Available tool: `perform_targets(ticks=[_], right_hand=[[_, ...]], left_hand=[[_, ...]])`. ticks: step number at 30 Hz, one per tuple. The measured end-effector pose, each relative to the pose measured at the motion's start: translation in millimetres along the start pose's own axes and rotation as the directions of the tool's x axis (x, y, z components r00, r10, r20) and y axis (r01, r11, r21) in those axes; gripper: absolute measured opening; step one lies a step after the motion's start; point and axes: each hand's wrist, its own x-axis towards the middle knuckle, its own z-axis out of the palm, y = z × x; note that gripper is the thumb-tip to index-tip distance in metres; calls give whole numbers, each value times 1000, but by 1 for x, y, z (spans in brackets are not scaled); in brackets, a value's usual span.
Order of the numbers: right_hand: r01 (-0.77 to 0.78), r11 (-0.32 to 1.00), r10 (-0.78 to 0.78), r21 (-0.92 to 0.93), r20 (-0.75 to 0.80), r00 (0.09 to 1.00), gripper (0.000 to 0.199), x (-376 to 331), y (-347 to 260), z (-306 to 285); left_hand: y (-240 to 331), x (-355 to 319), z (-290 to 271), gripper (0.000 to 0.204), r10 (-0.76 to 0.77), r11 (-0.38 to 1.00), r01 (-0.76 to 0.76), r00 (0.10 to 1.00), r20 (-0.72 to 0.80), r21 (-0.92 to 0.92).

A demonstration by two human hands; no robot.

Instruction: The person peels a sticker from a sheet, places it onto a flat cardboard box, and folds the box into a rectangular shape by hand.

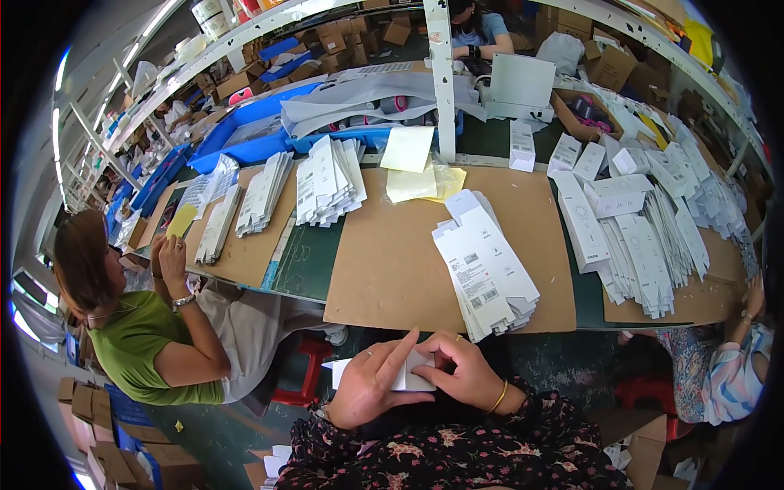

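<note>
Close to my body, just off the table's front edge, both hands grip a small white carton [406, 379]. My left hand [374, 378] lies over its left part with the fingers stretched across the top. The thumb and fingers of my right hand [464, 369] pinch its right end. A pointed white flap sticks out at the left, beyond my left hand. Much of the carton is hidden under my fingers. Ahead of my right hand, a fanned stack of flat white printed cartons [483, 269] rests on a brown cardboard sheet [376, 253].
Yellow paper sheets [408, 151] lie behind the stack. More flat cartons [329, 181] stand left, and folded boxes [581, 224] with flat ones pile up right. Blue trays [245, 131] and a white shelf post [441, 90] line the back. A person in green [155, 327] sits left, another person [739, 367] right.
</note>
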Motion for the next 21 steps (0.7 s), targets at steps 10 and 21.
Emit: perform_targets(ticks=[10, 21], right_hand=[[17, 1000, -18, -19, -36, 999, 38, 5, -10, -8], [-63, 992, 59, -110, -45, 997, 61, -8, -25, -51]], left_hand=[[0, 6, -2, 92, -18, 999, 18, 1000, 6, -28], [2, 19, 22, 65, 275, 945, -244, 953, -125, 217]])
